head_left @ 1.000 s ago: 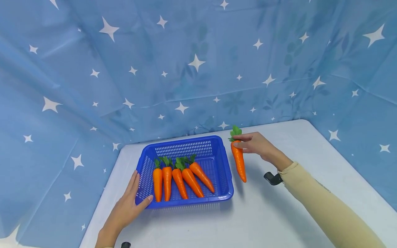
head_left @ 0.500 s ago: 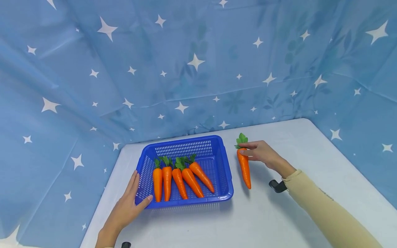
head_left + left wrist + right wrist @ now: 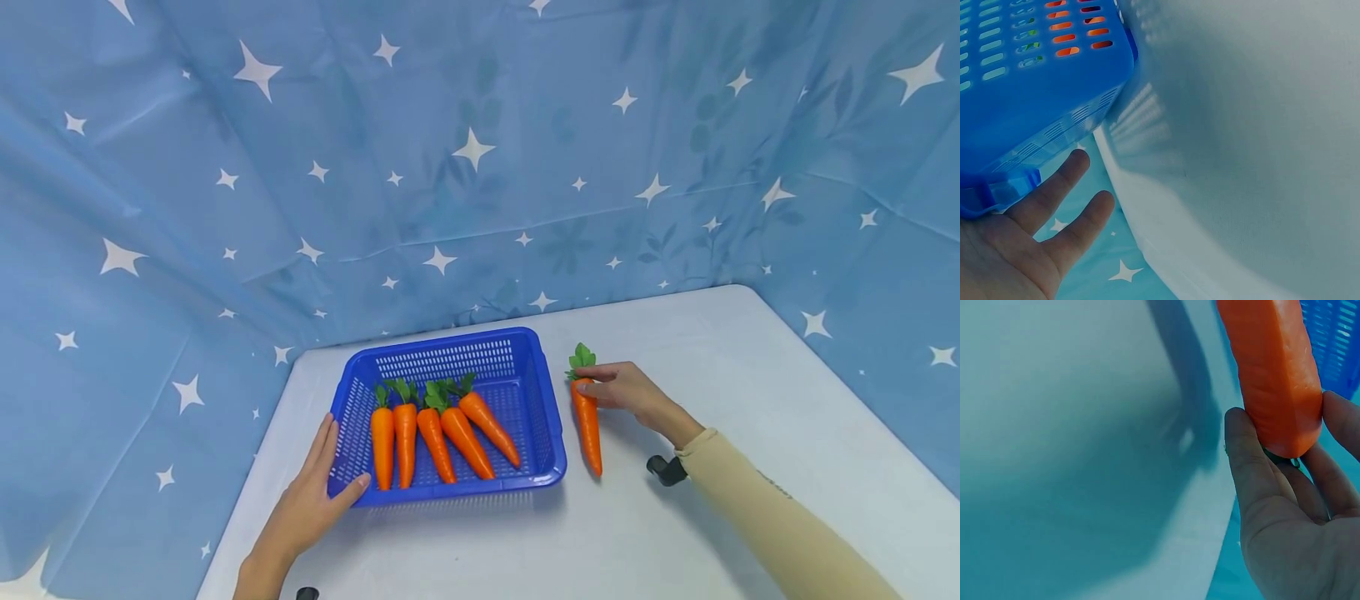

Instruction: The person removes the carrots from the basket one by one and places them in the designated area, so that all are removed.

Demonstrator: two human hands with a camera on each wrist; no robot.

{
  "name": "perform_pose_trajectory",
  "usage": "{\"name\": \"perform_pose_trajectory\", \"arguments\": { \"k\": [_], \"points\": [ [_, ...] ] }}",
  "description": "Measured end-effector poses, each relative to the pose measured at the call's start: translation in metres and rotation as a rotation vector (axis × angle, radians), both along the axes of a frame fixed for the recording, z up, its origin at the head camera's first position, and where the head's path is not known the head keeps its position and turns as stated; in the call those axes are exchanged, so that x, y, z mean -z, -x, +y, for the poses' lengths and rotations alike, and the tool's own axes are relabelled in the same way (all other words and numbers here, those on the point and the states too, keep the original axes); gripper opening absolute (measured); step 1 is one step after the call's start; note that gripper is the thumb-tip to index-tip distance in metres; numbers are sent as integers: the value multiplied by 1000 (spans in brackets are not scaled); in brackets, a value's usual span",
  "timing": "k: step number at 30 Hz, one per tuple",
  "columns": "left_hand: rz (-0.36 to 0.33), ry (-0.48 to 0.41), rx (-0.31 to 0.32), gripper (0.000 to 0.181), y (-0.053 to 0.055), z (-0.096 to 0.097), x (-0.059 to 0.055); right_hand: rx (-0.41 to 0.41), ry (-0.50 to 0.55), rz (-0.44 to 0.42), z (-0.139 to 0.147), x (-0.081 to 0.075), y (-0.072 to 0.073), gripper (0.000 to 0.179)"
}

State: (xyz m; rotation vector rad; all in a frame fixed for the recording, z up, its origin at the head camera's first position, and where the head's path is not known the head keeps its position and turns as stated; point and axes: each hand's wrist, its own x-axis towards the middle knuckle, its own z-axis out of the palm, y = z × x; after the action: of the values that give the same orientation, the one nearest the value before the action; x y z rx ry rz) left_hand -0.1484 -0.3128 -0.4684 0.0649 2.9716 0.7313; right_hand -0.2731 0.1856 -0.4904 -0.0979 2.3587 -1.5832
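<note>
My right hand (image 3: 626, 390) pinches an orange carrot (image 3: 587, 425) just below its green leaves, with its tip toward me, to the right of a blue plastic basket (image 3: 551, 417). In the right wrist view, the thumb and fingers flank the thick end of that carrot (image 3: 1279, 381). At the basket's near left corner rests my left hand (image 3: 303, 496), fingers straight along the left side and thumb at the front rim. The left wrist view has two outstretched fingers beside the basket wall (image 3: 1054, 106). Several carrots (image 3: 432, 442) lie in a row inside the basket, leaves toward the far side.
A white table (image 3: 480, 550) bears the basket. Blue star-patterned cloth (image 3: 480, 208) hangs behind the table and along both sides. Black camera mounts (image 3: 666, 471) sit at the wrists, and a beige sleeve (image 3: 780, 508) covers the right forearm.
My right hand has brought the carrot down and toward me, shifting slightly right on the way. My left hand, the basket and the carrots in it have stayed in place.
</note>
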Motion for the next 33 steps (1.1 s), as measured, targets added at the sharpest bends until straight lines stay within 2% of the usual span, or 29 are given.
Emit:
{"name": "perform_pose_trajectory", "arguments": {
  "k": [13,21,33],
  "points": [
    [-1,-3,-6,108,2,1,1,18,-53,56,-4,22,-3,43],
    [-11,-3,-10,109,2,0,2,14,-163,155,-10,23,-7,46],
    [15,-7,-6,107,2,-1,4,56,-194,218,-16,22,-11,44]
  ]
}}
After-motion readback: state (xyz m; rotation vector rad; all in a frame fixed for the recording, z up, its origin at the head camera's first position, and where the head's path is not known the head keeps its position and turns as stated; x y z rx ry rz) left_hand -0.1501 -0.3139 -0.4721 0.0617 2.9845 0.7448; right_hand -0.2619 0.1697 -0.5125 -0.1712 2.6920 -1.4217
